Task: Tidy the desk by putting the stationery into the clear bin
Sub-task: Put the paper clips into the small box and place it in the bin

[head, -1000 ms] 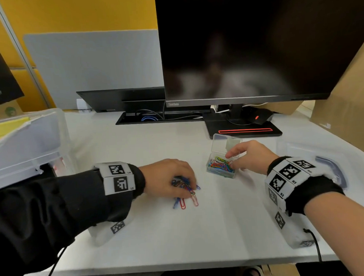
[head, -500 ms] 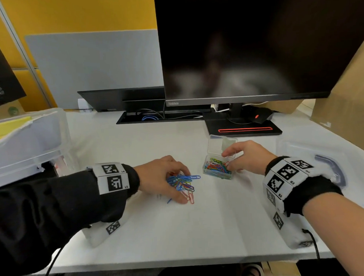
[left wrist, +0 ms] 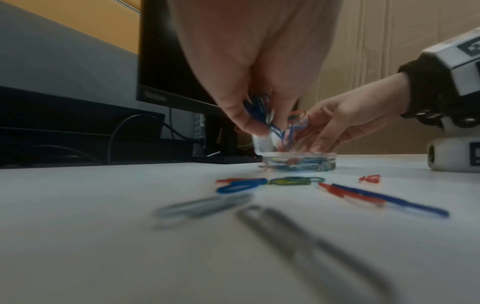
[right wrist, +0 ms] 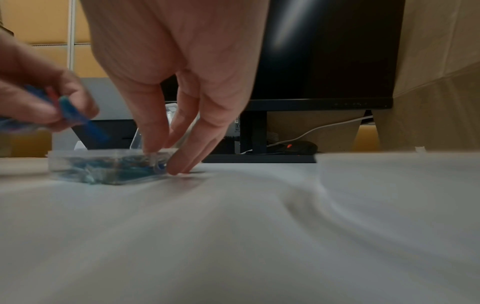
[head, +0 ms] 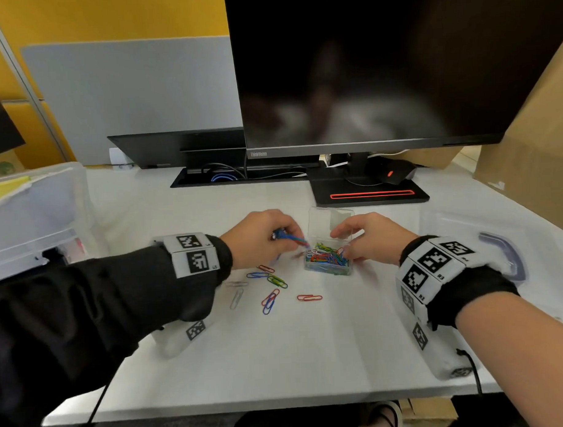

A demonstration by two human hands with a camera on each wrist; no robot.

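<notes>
A small clear paper clip box (head: pixel 328 265) stands on the white desk (head: pixel 279 357) with its lid (head: pixel 330 222) tipped up; coloured clips fill it. My left hand (head: pixel 294 241) pinches a bunch of blue and red paper clips (left wrist: pixel 259 109) just above the box's left edge. My right hand (head: pixel 342 243) holds the box's right side, thumb on the rim (right wrist: pixel 153 152), fingers beside it. Several loose clips (head: pixel 270 287) lie on the desk left of the box. The clear bin (head: pixel 59 202) stands at the far left.
A black monitor (head: pixel 364 66) on its stand (head: pixel 369 196) rises right behind the box, with a mouse (head: pixel 397 174) beside it. A cardboard box (head: pixel 532 134) fills the right side. A clear lid (head: pixel 501 253) lies by my right wrist.
My left hand has gathered clips off the desk, lifted a bunch and carried it right to the box. Several clips stayed behind, spread out. My right hand has kept hold of the box.
</notes>
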